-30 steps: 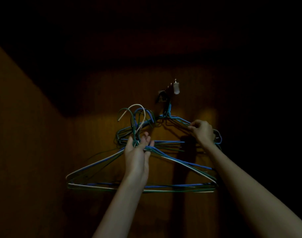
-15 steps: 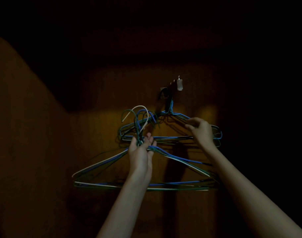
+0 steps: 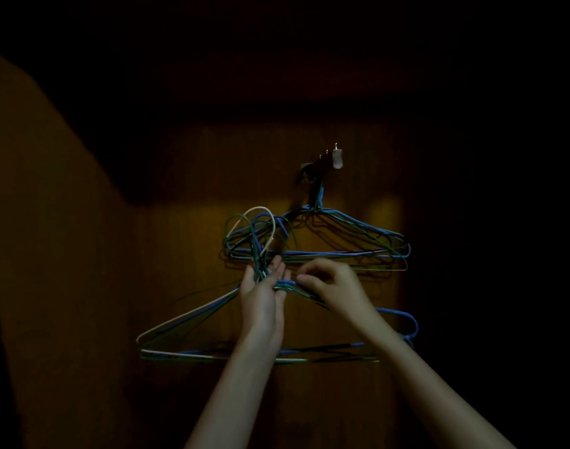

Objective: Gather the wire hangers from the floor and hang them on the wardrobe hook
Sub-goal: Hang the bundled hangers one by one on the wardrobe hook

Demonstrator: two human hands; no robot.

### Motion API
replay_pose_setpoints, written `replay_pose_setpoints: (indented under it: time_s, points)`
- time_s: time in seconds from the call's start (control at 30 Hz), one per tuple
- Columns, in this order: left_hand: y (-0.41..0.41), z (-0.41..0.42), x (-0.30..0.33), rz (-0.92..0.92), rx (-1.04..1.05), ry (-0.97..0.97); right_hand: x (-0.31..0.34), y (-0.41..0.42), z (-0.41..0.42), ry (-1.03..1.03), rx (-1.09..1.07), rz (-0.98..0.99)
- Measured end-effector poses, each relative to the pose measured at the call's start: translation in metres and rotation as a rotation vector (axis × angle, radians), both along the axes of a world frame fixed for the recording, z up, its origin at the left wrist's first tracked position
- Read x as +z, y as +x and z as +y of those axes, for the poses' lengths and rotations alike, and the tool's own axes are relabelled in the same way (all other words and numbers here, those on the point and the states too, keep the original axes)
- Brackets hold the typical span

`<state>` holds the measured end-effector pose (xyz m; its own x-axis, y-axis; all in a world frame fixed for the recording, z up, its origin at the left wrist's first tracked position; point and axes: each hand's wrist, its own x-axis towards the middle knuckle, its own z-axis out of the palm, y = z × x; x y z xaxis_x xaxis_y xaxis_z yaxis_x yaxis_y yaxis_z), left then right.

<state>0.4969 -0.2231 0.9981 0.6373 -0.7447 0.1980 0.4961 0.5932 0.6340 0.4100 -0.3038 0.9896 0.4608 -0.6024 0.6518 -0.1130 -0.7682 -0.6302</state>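
A bunch of blue, green and white wire hangers (image 3: 193,314) is held up before the wardrobe's wooden back wall. My left hand (image 3: 264,296) holds the bunch at the necks, the wires running between its fingers, hook ends (image 3: 261,222) sticking up above it. My right hand (image 3: 334,286) has its fingers curled at the blue wires just right of the necks, pinching them. Several more hangers (image 3: 351,234) hang from the wardrobe hook (image 3: 319,171) above and to the right.
The scene is dark. A white tag or clip (image 3: 337,158) sits at the right end of the hook rail. The wardrobe's side wall (image 3: 50,254) rises on the left. Everything right of the hung hangers is in shadow.
My right hand has left the hung hangers and dropped left to the bunch beside my left hand. The bunch has stayed at about the same height.
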Motion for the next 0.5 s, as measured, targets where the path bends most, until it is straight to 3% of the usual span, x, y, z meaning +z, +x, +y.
replay_pose_setpoints:
  time_s: [0.5]
  points:
    - [0.001, 0.040, -0.020, -0.171, 0.010, 0.127, -0.018, 0.003, 0.034, 0.025, 0.162, 0.122]
